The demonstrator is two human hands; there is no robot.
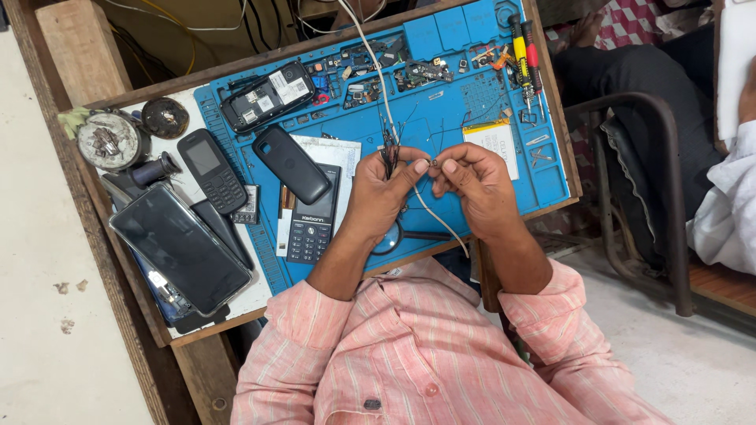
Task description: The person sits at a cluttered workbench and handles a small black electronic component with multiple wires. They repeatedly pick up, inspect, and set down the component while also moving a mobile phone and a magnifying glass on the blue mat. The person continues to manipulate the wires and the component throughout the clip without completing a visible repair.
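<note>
Head view: my left hand (379, 189) pinches a bundle of thin dark wires (389, 151) between thumb and forefinger, fingers curled tight. My right hand (472, 185) nips a tiny part, fingertips nearly touching, above the blue mat (441, 102).

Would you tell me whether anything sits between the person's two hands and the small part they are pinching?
Nothing visible does. The left hand and right hand meet fingertip to fingertip on the tiny part above the blue mat; the white cable passes beside them.

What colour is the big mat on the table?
Blue. The mat shows clearly in the head view, under both hands.
</note>
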